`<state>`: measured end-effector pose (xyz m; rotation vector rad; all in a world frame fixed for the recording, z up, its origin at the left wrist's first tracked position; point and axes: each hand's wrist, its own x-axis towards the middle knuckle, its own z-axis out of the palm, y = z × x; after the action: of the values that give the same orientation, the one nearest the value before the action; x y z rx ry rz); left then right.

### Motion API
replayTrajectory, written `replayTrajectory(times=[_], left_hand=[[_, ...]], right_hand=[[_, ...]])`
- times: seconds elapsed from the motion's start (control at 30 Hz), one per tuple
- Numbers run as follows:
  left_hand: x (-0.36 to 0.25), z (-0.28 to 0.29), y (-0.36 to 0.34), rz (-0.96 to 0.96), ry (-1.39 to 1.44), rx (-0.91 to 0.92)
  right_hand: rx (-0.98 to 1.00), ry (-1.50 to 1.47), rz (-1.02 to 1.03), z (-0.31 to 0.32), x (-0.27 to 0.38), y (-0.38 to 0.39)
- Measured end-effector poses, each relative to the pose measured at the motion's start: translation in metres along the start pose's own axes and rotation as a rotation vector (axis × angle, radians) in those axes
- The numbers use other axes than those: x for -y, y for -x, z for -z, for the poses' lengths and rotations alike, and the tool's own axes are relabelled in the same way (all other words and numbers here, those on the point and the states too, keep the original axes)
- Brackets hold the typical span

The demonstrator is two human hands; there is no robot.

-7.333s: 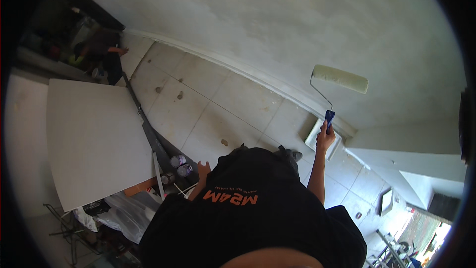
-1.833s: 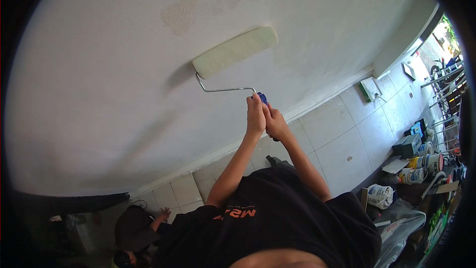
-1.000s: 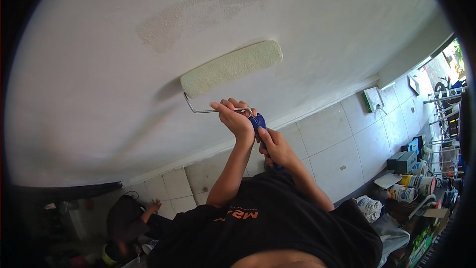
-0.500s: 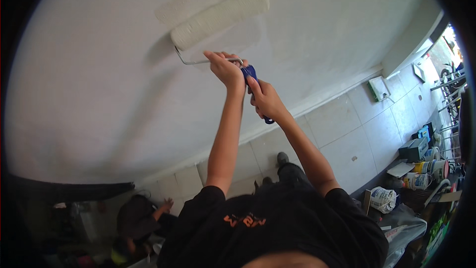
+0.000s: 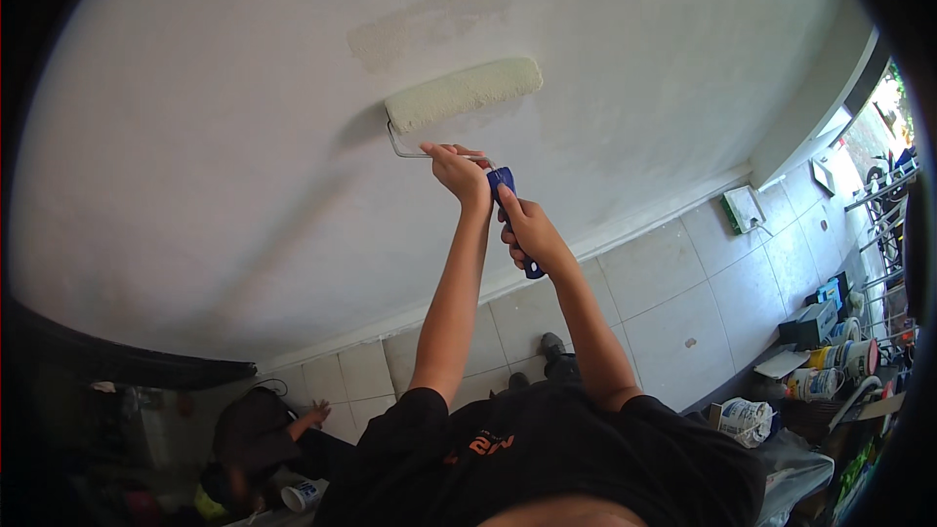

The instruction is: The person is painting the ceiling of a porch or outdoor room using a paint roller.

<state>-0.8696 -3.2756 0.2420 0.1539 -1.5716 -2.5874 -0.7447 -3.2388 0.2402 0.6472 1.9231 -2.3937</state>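
A paint roller (image 5: 467, 96) with a cream, wet-looking sleeve lies against the pale wall (image 5: 244, 117). My right hand (image 5: 532, 236) is wrapped round its blue handle (image 5: 502, 179), thumb along the top. Just beyond, my left hand (image 5: 461, 176) is closed about the bent wire frame (image 5: 400, 148), near where it enters the handle; some of its fingers are hidden behind the wire. Above the sleeve a darker, patchy strip of paint (image 5: 429, 24) marks the wall.
Pale floor tiles (image 5: 673, 283) run along the wall's foot. A paint tray (image 5: 744, 210) lies at the right. Several buckets (image 5: 828, 383) and a toolbox (image 5: 810, 324) stand along the right side. Another person (image 5: 259, 429) crouches at lower left near a white bucket (image 5: 303, 496).
Both hands have drawn the roller down the wall toward me and a little right, leaving the darker strip uncovered above it. The crouching person has shifted slightly.
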Motion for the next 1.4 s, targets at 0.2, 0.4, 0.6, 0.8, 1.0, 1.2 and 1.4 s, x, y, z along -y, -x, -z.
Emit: replayTrajectory(times=[0.2, 0.4, 0.6, 0.8, 1.0, 1.2, 1.4], left_hand=[[-0.028, -0.032, -0.009, -0.113, 0.015, -0.016], [-0.074, -0.063, -0.018, -0.245, 0.095, 0.084], [-0.036, -0.046, -0.011, -0.068, 0.089, 0.093], [0.062, 0.000, -0.015, 0.021, 0.052, -0.014], [0.107, 0.025, 0.001, 0.209, 0.006, -0.100], [0.089, 0.041, 0.011, 0.162, 0.018, 0.005], [0.033, 0.033, 0.035, 0.020, -0.253, 0.274]], right_hand=[[0.010, 0.072, 0.149, 0.007, 0.024, -0.019], [-0.003, 0.120, 0.330, -0.001, 0.057, -0.042], [-0.049, 0.107, 0.251, 0.012, 0.021, -0.043], [-0.068, 0.140, 0.139, 0.030, -0.053, -0.047], [-0.134, 0.107, -0.023, 0.037, -0.091, -0.034], [-0.049, -0.009, -0.006, 0.023, -0.101, -0.025], [-0.095, 0.004, 0.151, 0.018, -0.073, -0.040]])
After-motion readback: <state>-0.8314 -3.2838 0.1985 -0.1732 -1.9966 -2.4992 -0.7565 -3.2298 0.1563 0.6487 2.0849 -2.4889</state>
